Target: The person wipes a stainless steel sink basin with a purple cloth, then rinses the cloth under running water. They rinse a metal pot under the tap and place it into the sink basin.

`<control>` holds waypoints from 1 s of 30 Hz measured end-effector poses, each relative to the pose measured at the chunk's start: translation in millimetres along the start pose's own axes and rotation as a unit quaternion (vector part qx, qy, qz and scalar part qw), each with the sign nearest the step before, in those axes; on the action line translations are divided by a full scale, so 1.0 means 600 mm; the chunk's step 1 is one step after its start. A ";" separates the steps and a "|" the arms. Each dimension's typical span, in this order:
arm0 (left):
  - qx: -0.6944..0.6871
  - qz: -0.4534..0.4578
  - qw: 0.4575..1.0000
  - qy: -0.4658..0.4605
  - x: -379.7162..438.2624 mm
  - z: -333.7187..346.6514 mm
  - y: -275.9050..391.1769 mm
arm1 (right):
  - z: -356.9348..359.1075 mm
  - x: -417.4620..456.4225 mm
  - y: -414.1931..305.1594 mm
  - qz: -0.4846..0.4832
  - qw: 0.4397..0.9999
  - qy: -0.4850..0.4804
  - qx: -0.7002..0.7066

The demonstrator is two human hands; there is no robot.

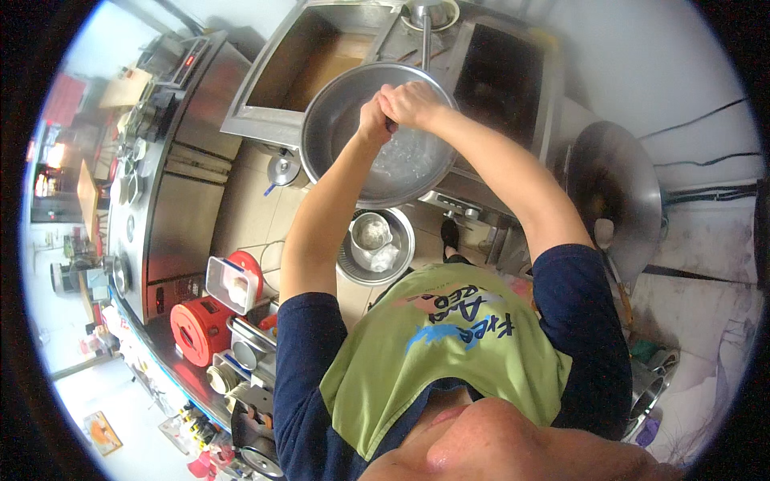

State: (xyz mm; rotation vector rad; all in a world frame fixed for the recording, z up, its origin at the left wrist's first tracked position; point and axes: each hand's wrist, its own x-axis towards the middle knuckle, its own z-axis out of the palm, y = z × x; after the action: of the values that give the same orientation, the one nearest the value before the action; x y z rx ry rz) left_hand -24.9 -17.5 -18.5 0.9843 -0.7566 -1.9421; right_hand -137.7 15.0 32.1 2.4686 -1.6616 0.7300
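Note:
My left hand (376, 119) and my right hand (414, 103) are pressed together, fingers closed, over a large round metal bowl (314, 141). A small dark patch shows at the lower side of the fists; I cannot tell whether it is a held thing or shadow. Clear, rippled water (404, 157) lies in the bowl, below my hands. The bowl is in front of a stainless steel sink unit (264, 123); what supports it is hidden. Below it in the picture, a metal basin (404, 264) holds a smaller pot (370, 232) and a whitish, crumpled plastic-like thing (384, 257).
Behind the bowl, a long-handled pot (427, 13) stands between two sink basins. A large wok (613, 174) is at the right. At the left are a steel counter (186, 210), a lidded pan (283, 171), a red container (201, 330) and a clear plastic box (230, 285).

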 end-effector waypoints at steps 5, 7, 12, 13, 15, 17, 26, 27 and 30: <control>0.038 -0.017 0.998 0.051 0.004 0.012 -0.001 | 0.015 -0.002 0.008 0.024 0.999 0.023 0.019; 0.058 -0.005 0.996 0.061 0.012 -0.005 -0.007 | 0.020 0.002 0.001 0.028 0.999 0.021 0.030; 0.022 0.007 0.998 0.061 -0.016 0.009 0.005 | 0.028 -0.001 0.021 0.049 0.994 0.017 0.098; -0.048 -0.018 0.999 0.019 -0.028 0.012 0.019 | 0.028 0.000 0.025 0.056 0.990 0.036 0.121; -0.187 -0.066 0.978 -0.068 -0.045 0.009 0.047 | 0.017 -0.007 0.039 0.087 0.985 0.012 0.151; -0.175 -0.055 0.981 -0.066 -0.034 -0.046 0.043 | 0.009 -0.009 0.031 0.084 0.984 0.007 0.160; -0.072 -0.013 0.997 0.024 -0.087 -0.052 0.045 | -0.008 -0.026 0.032 0.093 0.885 0.055 0.452; -0.065 -0.011 0.998 0.021 -0.092 -0.048 0.048 | -0.014 -0.027 0.026 0.146 0.826 0.044 0.542; -0.066 -0.007 0.998 -0.003 -0.095 -0.048 0.050 | -0.032 -0.028 0.017 0.265 0.621 0.012 0.737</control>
State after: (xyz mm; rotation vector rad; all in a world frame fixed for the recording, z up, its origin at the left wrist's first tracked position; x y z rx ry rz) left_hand 32.1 12.5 10.0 0.9061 -0.6190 -1.9807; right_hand -158.3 31.3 40.1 2.2035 -2.1592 3.2692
